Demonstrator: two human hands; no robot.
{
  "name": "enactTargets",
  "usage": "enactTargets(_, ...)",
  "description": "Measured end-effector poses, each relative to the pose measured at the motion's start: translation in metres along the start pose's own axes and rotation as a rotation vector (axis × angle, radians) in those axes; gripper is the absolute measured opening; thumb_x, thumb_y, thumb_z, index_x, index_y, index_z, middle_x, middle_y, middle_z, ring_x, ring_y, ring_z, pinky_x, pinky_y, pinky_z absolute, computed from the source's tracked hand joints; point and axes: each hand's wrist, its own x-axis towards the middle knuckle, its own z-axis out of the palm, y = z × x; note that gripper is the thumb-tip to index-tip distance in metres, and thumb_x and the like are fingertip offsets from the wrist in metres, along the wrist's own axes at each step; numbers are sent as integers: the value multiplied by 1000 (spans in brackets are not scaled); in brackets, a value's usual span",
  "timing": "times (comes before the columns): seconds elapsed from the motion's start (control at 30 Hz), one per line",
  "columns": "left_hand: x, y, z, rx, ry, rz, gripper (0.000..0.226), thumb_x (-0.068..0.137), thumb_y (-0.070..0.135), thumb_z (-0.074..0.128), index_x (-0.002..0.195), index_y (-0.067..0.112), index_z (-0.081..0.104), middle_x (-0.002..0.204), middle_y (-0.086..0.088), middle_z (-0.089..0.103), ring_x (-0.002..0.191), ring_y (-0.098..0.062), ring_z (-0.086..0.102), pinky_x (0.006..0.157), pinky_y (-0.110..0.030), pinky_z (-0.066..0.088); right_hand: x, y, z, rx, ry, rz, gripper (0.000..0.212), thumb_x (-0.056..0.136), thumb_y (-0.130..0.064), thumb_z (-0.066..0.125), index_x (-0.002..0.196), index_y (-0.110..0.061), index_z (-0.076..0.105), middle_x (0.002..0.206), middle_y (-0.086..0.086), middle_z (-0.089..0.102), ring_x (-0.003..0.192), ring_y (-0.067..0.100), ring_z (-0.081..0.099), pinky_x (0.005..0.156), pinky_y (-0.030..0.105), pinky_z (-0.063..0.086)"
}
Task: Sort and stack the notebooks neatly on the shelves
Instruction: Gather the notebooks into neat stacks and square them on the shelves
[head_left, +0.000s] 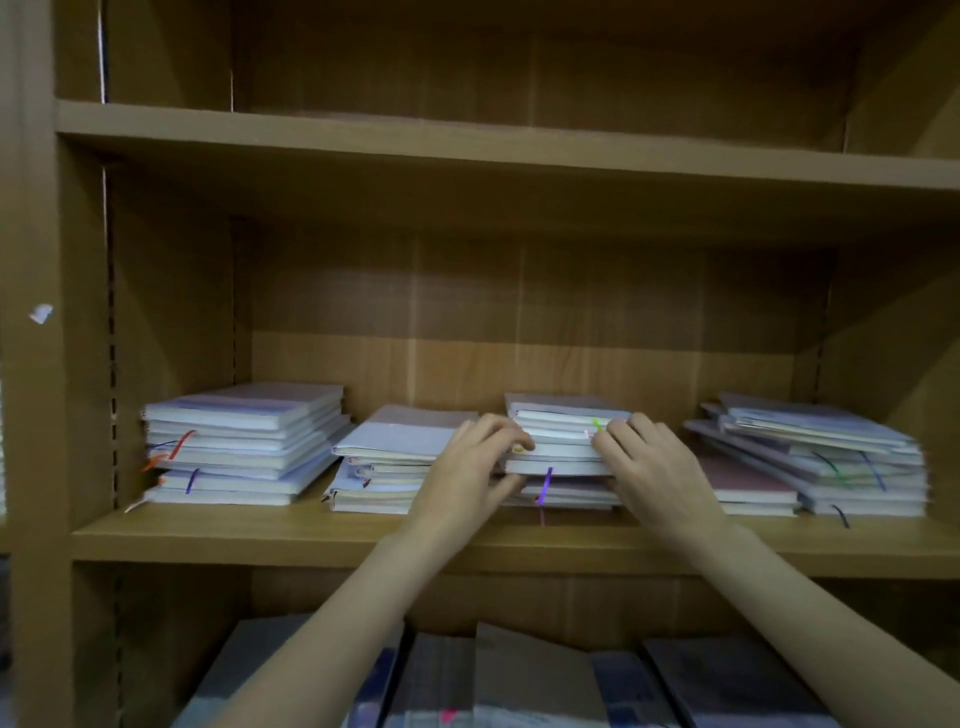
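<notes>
Both hands reach to the middle shelf (519, 540). The left hand (470, 475) and the right hand (652, 470) hold the third stack (563, 447) of notebooks between them, fingers curled on its front edge, thumbs lower. Left of the left hand lie a second stack (395, 462) and a first stack (244, 441). Right of the right hand lies an untidy stack (831, 457). Below the arms, more notebooks (530, 680) lie on the lower shelf.

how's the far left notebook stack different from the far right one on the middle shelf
The far left stack lies fairly squared; the far right stack is fanned and tilted. The left shows red and orange ribbons, the right green and blue. Neither hand touches either. Both sit on the same shelf.
</notes>
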Motion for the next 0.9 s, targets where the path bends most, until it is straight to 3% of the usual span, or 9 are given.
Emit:
enactTargets(0.17, -1, -9, 0, 43, -39, 54, 31, 76, 4, 69, 105, 13, 68, 114, 3, 63, 104, -13, 54, 90, -8, 29, -8, 3, 7, -6, 133, -61, 49, 58, -5, 81, 91, -11, 45, 75, 8, 60, 70, 27, 56, 57, 32, 42)
enactTargets(0.3, 0, -16, 4, 55, -69, 27, 38, 77, 9, 72, 114, 14, 66, 122, 4, 61, 114, -13, 53, 96, -9, 28, -9, 3, 7, 34, 184, -28, 40, 65, 1, 69, 89, -16, 42, 75, 2, 63, 73, 22, 54, 48, 28, 40)
enactTargets(0.43, 6, -17, 1, -1, -48, -50, 38, 80, 5, 69, 116, 14, 64, 125, 4, 59, 119, -15, 51, 95, -1, 22, -5, 10, -4, 149, 164, 41, 55, 53, -1, 82, 88, -18, 42, 70, -1, 62, 65, 21, 62, 33, 23, 34)
enactTargets(0.6, 21, -9, -9, 1, -29, -153, 44, 87, 14, 62, 130, 18, 53, 133, 6, 53, 119, -15, 46, 98, -22, 37, 29, 23, -37, 230, 264, 210, 14, 77, -24, 52, 87, -15, 51, 69, 4, 59, 63, 27, 60, 35, 29, 41)
enactTargets(0.7, 24, -3, -13, -40, -58, -240, 42, 88, 15, 60, 129, 16, 53, 131, 0, 54, 117, -21, 49, 95, -38, 44, 36, 26, -53, 259, 229, 266, 17, 76, -12, 70, 84, -6, 57, 71, 8, 57, 63, 32, 58, 38, 38, 47)
enactTargets(0.8, 18, 1, -15, -70, -106, -252, 41, 89, 19, 60, 129, 14, 54, 130, -3, 55, 118, -23, 50, 94, -39, 45, 34, 26, -68, 265, 209, 305, 21, 74, -7, 74, 86, -6, 57, 73, 10, 58, 64, 32, 58, 42, 37, 47)
enactTargets(0.9, 14, 6, -25, -111, -45, -263, 32, 89, 16, 59, 120, 11, 61, 120, -6, 59, 108, -23, 57, 89, -36, 48, 35, 21, -81, 249, 250, 266, 20, 75, -4, 73, 86, -5, 57, 73, 11, 59, 62, 30, 57, 44, 30, 42)
